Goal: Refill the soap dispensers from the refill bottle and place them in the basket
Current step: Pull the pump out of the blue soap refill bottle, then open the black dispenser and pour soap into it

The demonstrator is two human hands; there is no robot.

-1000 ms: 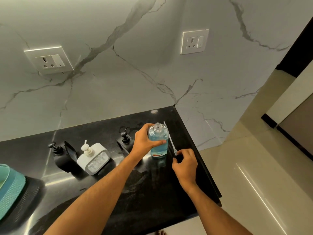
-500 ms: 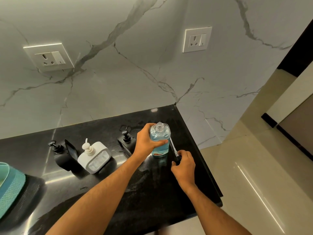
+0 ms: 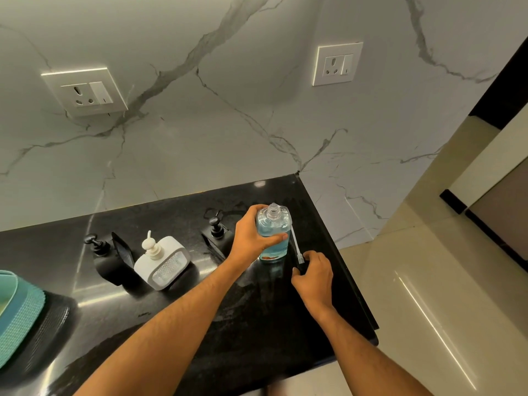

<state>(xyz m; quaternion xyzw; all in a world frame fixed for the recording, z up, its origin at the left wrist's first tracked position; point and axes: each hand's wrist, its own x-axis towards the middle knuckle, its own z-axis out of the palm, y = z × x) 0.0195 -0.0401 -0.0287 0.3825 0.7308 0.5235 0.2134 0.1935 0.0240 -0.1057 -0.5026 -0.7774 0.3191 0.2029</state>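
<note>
On the black stone counter [image 3: 171,324], near its right end, stands a clear bottle [image 3: 273,234] of blue liquid, upright, its neck open and uncapped. The left hand [image 3: 251,238] wraps round the bottle's upper body, thumb across the front and fingers behind, holding it where it stands. Just to the right of the bottle the right hand [image 3: 314,277] rests on the counter with its fingers curled over a dark pump head [image 3: 298,268]; the pump's thin white tube [image 3: 295,244] slants up from the hand and lies along the bottle's right side — whether it touches the bottle I cannot tell. The two hands are close but apart, each on its own thing. To the left of the bottle a small black dispenser [image 3: 215,228] stands partly hidden behind the left wrist. Further left sit a white dispenser [image 3: 164,261] with a pale pump and a patterned clear front, and just beside it a black dispenser [image 3: 110,257] — all three with pumps fitted. At the far left edge the rim of a teal woven basket [image 3: 17,312] shows, well apart from the bottles. Two white wall sockets [image 3: 337,64] sit on the marble wall above.
</note>
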